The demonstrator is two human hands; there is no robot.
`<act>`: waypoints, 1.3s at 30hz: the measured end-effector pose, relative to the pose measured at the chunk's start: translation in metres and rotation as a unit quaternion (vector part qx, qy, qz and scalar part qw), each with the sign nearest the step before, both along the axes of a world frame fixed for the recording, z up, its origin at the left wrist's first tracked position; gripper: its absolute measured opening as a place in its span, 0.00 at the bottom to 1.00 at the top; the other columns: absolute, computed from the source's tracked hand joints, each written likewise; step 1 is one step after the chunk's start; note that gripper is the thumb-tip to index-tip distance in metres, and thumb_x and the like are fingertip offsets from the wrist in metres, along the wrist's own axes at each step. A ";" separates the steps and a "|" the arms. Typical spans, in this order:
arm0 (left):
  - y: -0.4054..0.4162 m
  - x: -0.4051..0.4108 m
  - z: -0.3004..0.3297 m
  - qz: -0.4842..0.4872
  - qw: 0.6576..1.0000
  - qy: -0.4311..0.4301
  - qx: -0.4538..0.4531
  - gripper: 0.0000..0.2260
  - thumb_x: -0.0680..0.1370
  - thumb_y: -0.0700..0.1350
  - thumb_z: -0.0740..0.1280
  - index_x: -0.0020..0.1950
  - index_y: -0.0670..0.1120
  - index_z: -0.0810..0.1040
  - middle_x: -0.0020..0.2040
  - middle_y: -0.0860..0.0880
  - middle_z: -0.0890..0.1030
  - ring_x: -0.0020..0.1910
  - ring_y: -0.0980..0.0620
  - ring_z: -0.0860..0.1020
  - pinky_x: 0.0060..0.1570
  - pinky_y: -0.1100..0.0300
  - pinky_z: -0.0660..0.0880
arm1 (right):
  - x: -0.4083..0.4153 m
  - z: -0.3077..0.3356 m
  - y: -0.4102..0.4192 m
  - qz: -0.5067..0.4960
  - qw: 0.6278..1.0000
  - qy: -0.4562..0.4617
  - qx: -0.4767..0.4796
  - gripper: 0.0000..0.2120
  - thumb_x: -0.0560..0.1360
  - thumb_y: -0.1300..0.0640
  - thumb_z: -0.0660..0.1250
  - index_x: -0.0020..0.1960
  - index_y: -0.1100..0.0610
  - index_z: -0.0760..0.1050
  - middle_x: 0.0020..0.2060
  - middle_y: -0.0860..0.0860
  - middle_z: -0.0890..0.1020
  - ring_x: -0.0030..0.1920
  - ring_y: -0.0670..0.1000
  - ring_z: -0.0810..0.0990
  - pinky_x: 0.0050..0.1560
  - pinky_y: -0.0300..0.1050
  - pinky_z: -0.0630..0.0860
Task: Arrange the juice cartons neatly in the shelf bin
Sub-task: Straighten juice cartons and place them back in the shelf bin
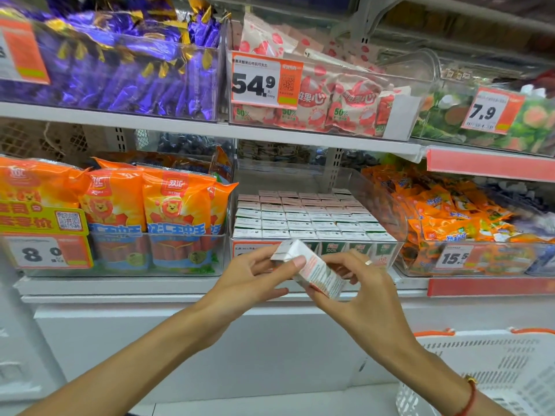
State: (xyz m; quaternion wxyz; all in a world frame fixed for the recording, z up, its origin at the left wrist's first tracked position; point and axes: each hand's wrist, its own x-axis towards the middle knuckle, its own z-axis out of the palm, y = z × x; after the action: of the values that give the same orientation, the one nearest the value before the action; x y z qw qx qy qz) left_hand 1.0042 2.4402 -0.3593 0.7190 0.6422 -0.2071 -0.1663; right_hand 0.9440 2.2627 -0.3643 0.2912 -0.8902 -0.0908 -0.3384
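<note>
A small white and red juice carton lies tilted in front of the shelf, held between both hands. My left hand grips its upper left end with thumb and fingers. My right hand holds its lower right end from below and beside. Just behind, a clear shelf bin on the lower shelf holds several rows of upright juice cartons, white tops showing, green fronts along the front row.
Orange sausage packs fill the bin to the left, orange snack bags the bin to the right. The upper shelf carries purple and pink candy bins. A white plastic basket stands at lower right.
</note>
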 end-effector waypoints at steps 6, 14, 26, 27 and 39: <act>-0.002 0.001 -0.002 0.011 0.999 0.034 0.009 0.17 0.73 0.56 0.70 0.60 0.55 0.78 0.46 0.54 0.86 0.46 0.60 0.84 0.39 0.68 0.79 | 0.002 -0.002 0.003 -0.023 0.981 -0.092 -0.171 0.18 0.63 0.60 0.80 0.52 0.57 0.81 0.42 0.48 0.78 0.43 0.49 0.71 0.39 0.43 0.71; 0.011 0.006 0.008 0.084 0.994 -0.058 0.038 0.18 0.72 0.44 0.75 0.51 0.67 0.77 0.53 0.57 0.82 0.53 0.58 0.80 0.47 0.64 0.80 | -0.002 0.002 0.000 0.082 0.990 0.115 -0.005 0.24 0.69 0.40 0.72 0.62 0.38 0.69 0.57 0.31 0.71 0.61 0.38 0.71 0.56 0.24 0.64; 0.005 0.027 0.024 0.131 0.983 -0.105 0.073 0.24 0.62 0.64 0.73 0.56 0.60 0.76 0.48 0.64 0.78 0.45 0.70 0.78 0.35 0.71 0.77 | 0.043 0.016 0.004 -0.008 0.992 0.002 -0.130 0.25 0.65 0.44 0.78 0.58 0.47 0.73 0.48 0.42 0.81 0.44 0.44 0.76 0.37 0.36 0.73; 0.009 0.034 0.026 0.147 0.973 -0.148 0.098 0.29 0.62 0.68 0.70 0.60 0.60 0.76 0.50 0.65 0.78 0.47 0.71 0.78 0.38 0.72 0.76 | 0.051 0.020 0.002 -0.012 0.992 -0.008 -0.121 0.25 0.65 0.44 0.77 0.58 0.47 0.73 0.48 0.43 0.81 0.45 0.47 0.78 0.38 0.42 0.75; 0.050 0.132 -0.003 0.374 0.591 -0.595 0.397 0.17 0.78 0.53 0.63 0.63 0.48 0.79 0.60 0.48 0.80 0.64 0.47 0.73 0.73 0.49 0.58 | 0.221 0.049 0.000 0.018 0.995 -0.017 -0.101 0.21 0.70 0.58 0.73 0.61 0.56 0.73 0.54 0.53 0.81 0.50 0.55 0.80 0.47 0.54 0.79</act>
State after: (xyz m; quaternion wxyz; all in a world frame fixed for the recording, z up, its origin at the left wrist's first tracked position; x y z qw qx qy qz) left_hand 1.1362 2.4899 -0.3628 0.1089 0.8409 -0.2441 0.4706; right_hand 1.1650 2.2626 -0.3151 0.2041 -0.9074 -0.1453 -0.3375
